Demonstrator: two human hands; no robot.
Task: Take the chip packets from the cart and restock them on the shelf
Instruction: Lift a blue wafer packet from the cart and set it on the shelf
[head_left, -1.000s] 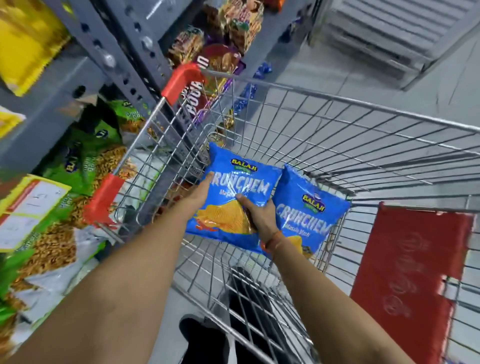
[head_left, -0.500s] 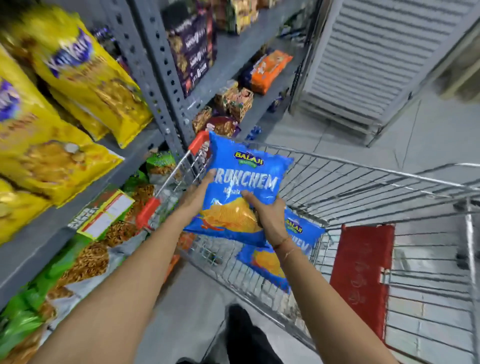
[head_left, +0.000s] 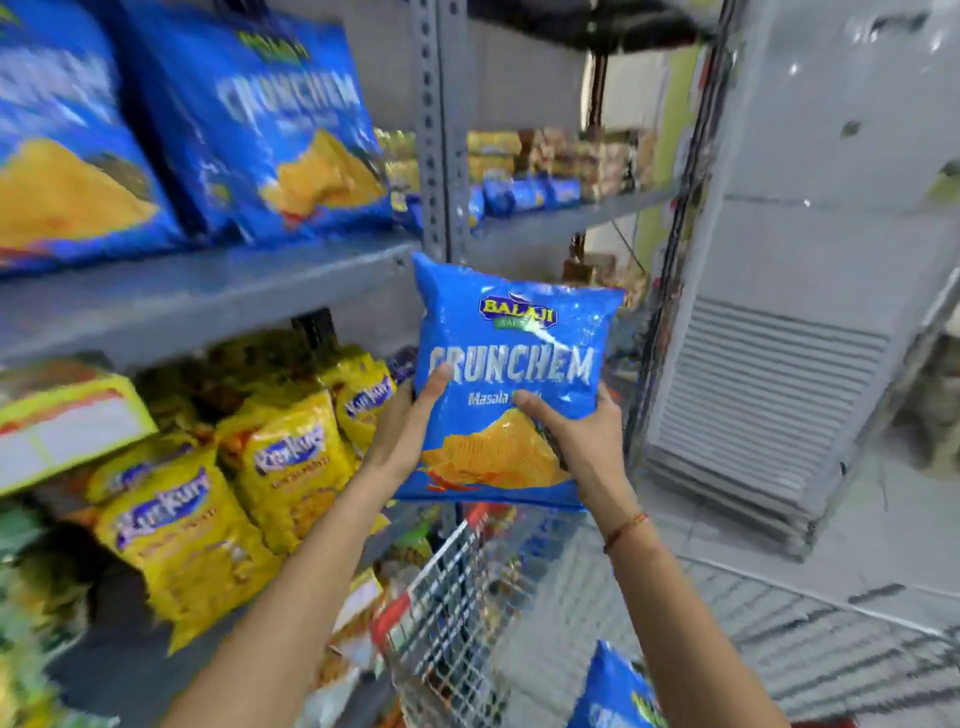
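Observation:
I hold a blue Crunchem chip packet (head_left: 511, 343) upright in front of the grey shelf upright, well above the cart. My left hand (head_left: 410, 431) grips its left edge and my right hand (head_left: 582, 441) grips its lower right side. The wire cart (head_left: 457, 613) is below, with another blue chip packet (head_left: 618, 691) lying in it at the bottom edge. The grey shelf (head_left: 208, 291) at upper left carries matching blue Crunchem packets (head_left: 270, 130).
Yellow snack packets (head_left: 291, 467) fill the shelf level below, left of my arms. A grey perforated post (head_left: 436, 124) stands just behind the held packet. More small packets (head_left: 524, 192) sit on a farther shelf. A white louvred unit (head_left: 753, 395) stands on the right.
Both hands lifted the blue packet up out of the cart to shelf height. My view rose from the cart to the shelves; the second packet stayed in the cart.

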